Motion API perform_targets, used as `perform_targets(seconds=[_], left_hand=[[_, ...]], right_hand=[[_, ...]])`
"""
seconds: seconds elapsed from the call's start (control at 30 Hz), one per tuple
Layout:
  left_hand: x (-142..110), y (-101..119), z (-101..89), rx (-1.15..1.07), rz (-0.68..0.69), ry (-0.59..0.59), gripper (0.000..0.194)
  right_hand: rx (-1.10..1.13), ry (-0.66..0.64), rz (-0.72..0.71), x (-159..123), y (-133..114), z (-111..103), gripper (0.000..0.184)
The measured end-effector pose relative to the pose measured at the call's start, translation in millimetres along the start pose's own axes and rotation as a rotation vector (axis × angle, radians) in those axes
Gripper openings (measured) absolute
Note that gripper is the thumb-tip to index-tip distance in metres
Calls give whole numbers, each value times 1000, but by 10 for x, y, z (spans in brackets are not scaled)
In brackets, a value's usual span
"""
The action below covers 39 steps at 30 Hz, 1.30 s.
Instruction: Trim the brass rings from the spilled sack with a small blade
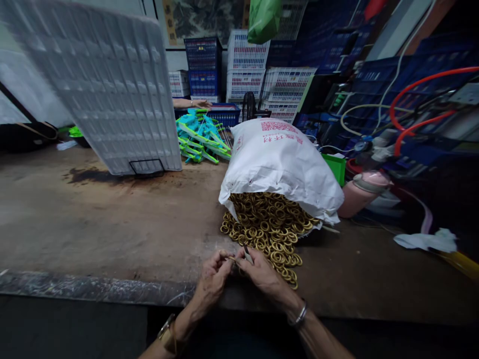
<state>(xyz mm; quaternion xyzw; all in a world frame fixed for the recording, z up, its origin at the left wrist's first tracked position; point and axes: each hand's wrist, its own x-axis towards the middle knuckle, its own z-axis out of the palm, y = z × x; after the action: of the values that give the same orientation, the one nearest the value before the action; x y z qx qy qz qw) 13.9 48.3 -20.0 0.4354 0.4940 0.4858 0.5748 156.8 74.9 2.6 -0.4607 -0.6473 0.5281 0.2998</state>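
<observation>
My left hand is closed in a pinch on a small brass-coloured ring, held just above the table's front part. Close beside it, my right hand is closed around a small knife-like tool with a dark tip; its exact kind is hard to make out. The fingertips of both hands meet near the ring. Right behind them, a heap of brass-coloured rings spills from the open mouth of a white woven sack with red printing, lying on its side.
A pale ribbed panel leans upright in a black wire stand on the wooden table. Blue and green plastic pieces lie near another person's hand. A pink bottle and a white cloth are at right.
</observation>
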Motion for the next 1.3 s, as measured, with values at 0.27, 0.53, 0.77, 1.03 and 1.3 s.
perform_targets(seconds=[0.27,0.53,0.77,1.03,1.3], left_hand=[[-46,97,36,41,-20,93,22],[3,-75,-4,160,99,39,26],[70,-187,15,-33,-52,1,33],[-16,3,34,3,-184,-48,35],[-95,85,5,-188,-242,-126,30]], right_hand=[[131,51,60,47,119,91,21],[287,58,201,34,126,208,36],[304,155,214,92,192,192,28],[80,162,101,95,98,112,18],[55,132,96,108,85,115,20]])
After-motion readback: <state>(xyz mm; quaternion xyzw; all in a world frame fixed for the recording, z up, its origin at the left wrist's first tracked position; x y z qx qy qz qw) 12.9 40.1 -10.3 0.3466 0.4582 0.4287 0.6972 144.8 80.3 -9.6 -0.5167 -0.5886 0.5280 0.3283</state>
